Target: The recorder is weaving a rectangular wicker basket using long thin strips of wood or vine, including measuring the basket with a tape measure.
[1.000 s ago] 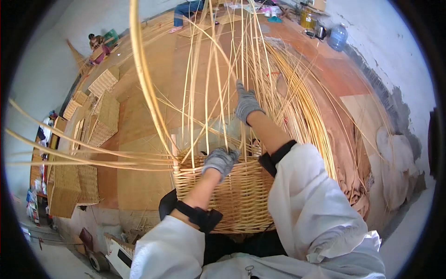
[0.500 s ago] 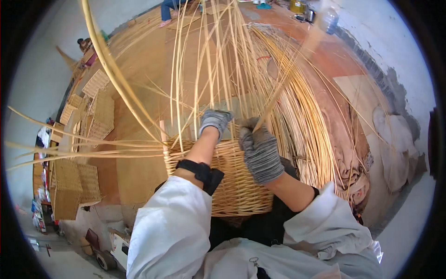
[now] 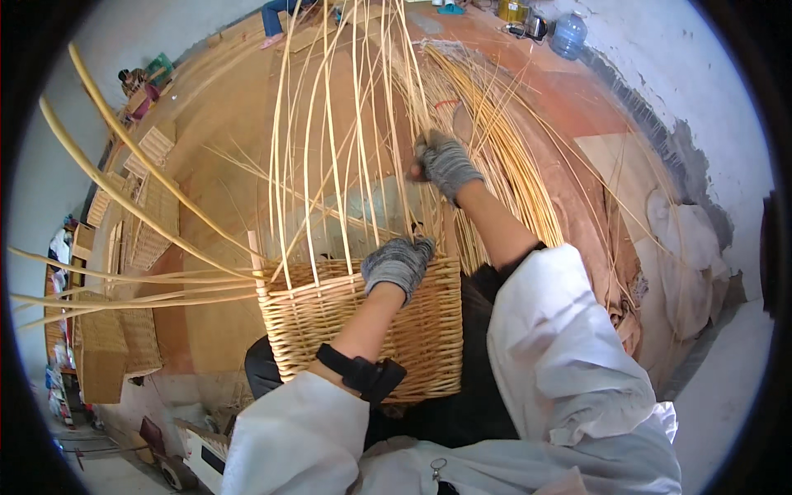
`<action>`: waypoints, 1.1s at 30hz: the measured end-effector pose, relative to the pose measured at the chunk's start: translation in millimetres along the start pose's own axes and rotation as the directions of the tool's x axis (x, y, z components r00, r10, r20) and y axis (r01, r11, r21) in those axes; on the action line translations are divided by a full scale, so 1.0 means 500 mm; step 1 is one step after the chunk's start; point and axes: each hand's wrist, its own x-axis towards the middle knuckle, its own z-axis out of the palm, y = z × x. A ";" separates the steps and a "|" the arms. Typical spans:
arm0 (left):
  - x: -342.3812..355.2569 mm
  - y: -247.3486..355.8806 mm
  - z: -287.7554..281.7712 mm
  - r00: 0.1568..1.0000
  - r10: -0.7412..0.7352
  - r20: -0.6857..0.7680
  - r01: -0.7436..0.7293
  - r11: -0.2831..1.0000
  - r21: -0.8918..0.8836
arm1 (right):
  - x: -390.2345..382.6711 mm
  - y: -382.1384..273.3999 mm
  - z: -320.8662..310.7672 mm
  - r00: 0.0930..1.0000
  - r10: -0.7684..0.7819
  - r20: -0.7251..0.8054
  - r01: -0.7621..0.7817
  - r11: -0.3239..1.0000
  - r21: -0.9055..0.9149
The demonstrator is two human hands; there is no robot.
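A half-woven wicker basket (image 3: 363, 330) sits in my lap, its tall bare upright rods (image 3: 330, 148) standing up from the walls. My left hand (image 3: 398, 268), in a grey knitted glove, is closed over the top edge of the near wall, right of its middle. Farther off and higher, my gloved right hand (image 3: 450, 167) is closed round a thin wicker rod among the uprights on the right; its fingers partly hide the rod. Several thick, curved rods (image 3: 140, 181) reach out from the basket's left corner.
A long bundle of loose wicker rods (image 3: 503, 140) lies on the floor to the right, beside brown cloth (image 3: 590, 264). Woven baskets (image 3: 107, 351) stand at the left. A water bottle (image 3: 568, 35) stands by the far right wall. Part of a person (image 3: 276, 18) shows at the far edge.
My right hand has moved up and away from the basket's edge. My left hand has come down nearer onto the edge. The thick curved rods have swung left, and the basket appears farther left.
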 end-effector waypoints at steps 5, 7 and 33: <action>-0.021 -0.031 0.029 0.974 0.054 -0.220 -0.036 0.996 0.084 | -0.180 0.100 -0.098 0.845 0.521 -0.119 -0.338 0.694 0.636; -0.044 -0.020 0.071 0.923 0.280 -0.265 -0.223 0.948 0.225 | -0.292 0.215 -0.140 0.782 0.605 -0.151 -0.238 0.514 0.824; -0.153 -0.566 -0.054 0.798 0.010 -0.603 -0.545 0.441 -0.713 | -0.332 -0.188 0.657 0.804 -0.408 0.432 0.575 0.347 -0.741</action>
